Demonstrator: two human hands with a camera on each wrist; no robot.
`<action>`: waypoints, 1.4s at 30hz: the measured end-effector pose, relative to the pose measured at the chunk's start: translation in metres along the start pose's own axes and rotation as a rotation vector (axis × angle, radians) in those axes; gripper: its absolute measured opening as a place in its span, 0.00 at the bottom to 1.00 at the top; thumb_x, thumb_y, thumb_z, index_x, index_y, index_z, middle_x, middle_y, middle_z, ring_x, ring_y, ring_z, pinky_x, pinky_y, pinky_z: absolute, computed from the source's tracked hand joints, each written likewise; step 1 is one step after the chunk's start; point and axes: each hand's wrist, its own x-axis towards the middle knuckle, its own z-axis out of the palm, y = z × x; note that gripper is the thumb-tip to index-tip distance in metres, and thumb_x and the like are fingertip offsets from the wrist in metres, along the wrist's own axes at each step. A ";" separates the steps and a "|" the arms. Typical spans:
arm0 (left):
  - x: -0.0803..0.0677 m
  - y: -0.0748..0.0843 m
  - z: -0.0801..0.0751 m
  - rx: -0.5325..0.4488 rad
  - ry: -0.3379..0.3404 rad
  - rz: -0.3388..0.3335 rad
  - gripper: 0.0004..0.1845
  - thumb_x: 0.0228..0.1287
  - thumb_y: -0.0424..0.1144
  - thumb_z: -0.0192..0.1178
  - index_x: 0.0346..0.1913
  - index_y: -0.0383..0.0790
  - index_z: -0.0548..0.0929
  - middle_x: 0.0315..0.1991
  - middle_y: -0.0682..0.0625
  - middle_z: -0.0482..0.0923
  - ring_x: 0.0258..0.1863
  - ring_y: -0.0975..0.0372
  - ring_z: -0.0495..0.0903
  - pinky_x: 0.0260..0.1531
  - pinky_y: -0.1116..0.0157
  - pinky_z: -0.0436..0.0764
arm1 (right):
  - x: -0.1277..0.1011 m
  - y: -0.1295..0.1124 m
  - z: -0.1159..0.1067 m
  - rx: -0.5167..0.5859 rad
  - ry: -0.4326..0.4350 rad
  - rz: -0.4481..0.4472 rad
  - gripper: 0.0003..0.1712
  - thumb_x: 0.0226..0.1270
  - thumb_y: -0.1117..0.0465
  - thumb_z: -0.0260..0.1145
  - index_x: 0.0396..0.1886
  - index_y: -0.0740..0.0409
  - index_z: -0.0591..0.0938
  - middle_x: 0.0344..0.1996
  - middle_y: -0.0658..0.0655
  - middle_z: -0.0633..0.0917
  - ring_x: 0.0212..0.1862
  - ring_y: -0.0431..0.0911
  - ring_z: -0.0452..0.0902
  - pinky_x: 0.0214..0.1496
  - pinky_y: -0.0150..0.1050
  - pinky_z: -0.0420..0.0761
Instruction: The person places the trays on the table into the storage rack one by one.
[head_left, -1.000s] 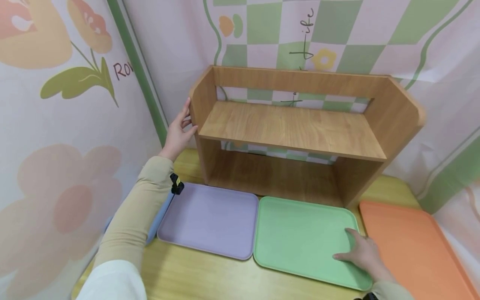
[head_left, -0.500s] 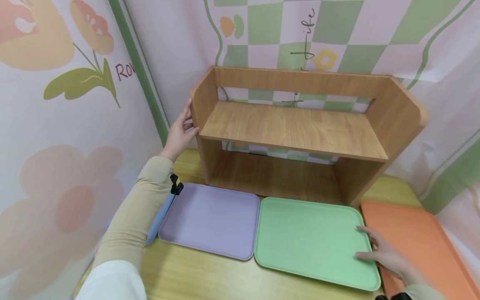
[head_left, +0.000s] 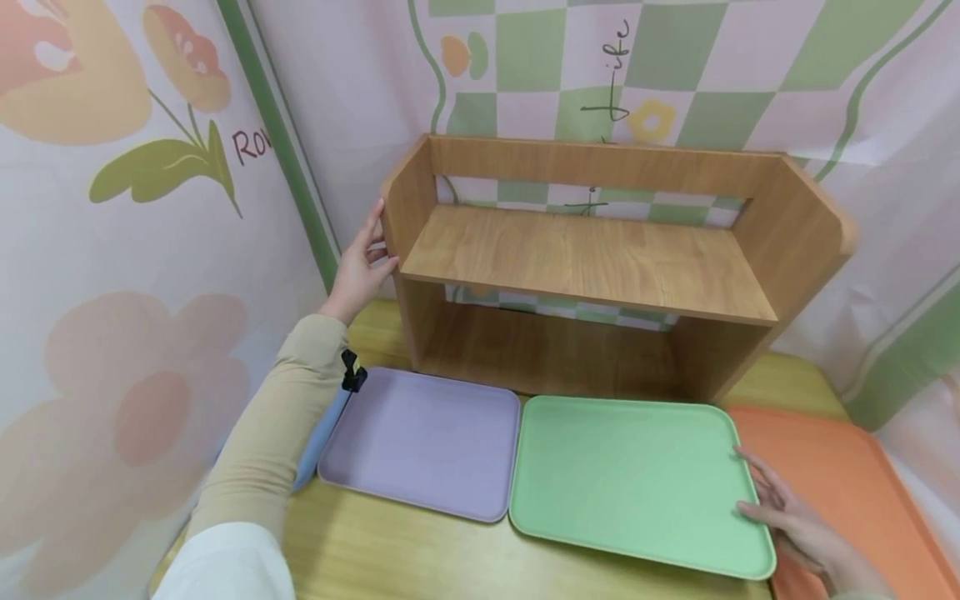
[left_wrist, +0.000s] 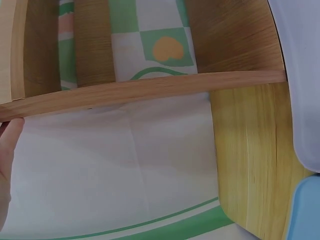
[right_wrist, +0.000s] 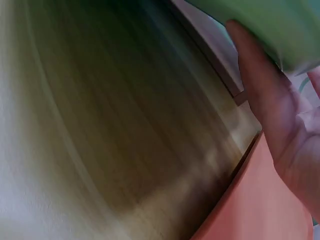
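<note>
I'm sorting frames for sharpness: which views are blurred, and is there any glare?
Head view: sharp, evenly lit, no glare, wide-angle bending of the wooden shelf. Left wrist view: fairly sharp. Right wrist view: heavy motion blur on the tabletop; the right hand and green tray are soft.

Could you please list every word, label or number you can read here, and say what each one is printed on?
"Ro", cut off by the green stripe: on the flowered backdrop at left.
"ife", handwritten, running upward: on the checkered backdrop behind the wooden shelf; the strokes below are unreadable.
The trays and shelf carry no text.

Head view high, facing down-forward; wrist views close; shelf shared.
</note>
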 end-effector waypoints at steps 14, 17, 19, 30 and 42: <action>-0.001 0.002 -0.001 0.027 0.012 0.056 0.48 0.62 0.22 0.56 0.74 0.67 0.48 0.71 0.41 0.56 0.59 0.46 0.73 0.57 0.56 0.78 | 0.016 -0.007 0.019 0.383 -0.155 -0.085 0.46 0.64 0.82 0.17 0.76 0.42 0.50 0.69 0.58 0.65 0.66 0.60 0.64 0.65 0.54 0.67; -0.001 0.002 0.000 0.028 0.015 0.055 0.48 0.62 0.22 0.56 0.74 0.67 0.48 0.71 0.41 0.56 0.59 0.46 0.73 0.57 0.56 0.77 | 0.016 -0.006 0.020 0.397 -0.158 -0.097 0.46 0.64 0.81 0.16 0.76 0.42 0.50 0.68 0.61 0.65 0.65 0.63 0.65 0.64 0.55 0.68; -0.001 0.002 0.001 0.030 0.012 0.053 0.48 0.62 0.22 0.56 0.74 0.67 0.47 0.71 0.41 0.56 0.59 0.46 0.73 0.57 0.56 0.77 | 0.014 -0.006 0.020 0.400 -0.157 -0.107 0.46 0.64 0.81 0.15 0.76 0.42 0.50 0.67 0.64 0.66 0.63 0.64 0.66 0.63 0.55 0.69; -0.003 0.003 0.004 0.036 0.014 0.027 0.48 0.63 0.23 0.56 0.73 0.70 0.47 0.63 0.35 0.65 0.58 0.45 0.74 0.56 0.55 0.78 | 0.020 -0.011 0.031 0.339 -0.147 -0.202 0.45 0.63 0.80 0.14 0.75 0.46 0.50 0.59 0.72 0.72 0.54 0.66 0.75 0.54 0.53 0.76; -0.004 0.001 0.001 0.050 0.024 0.038 0.49 0.63 0.23 0.56 0.73 0.71 0.46 0.65 0.36 0.63 0.58 0.46 0.74 0.57 0.55 0.78 | 0.053 -0.038 0.058 0.316 -0.168 -0.308 0.43 0.60 0.80 0.14 0.75 0.52 0.47 0.62 0.69 0.67 0.57 0.66 0.73 0.54 0.56 0.76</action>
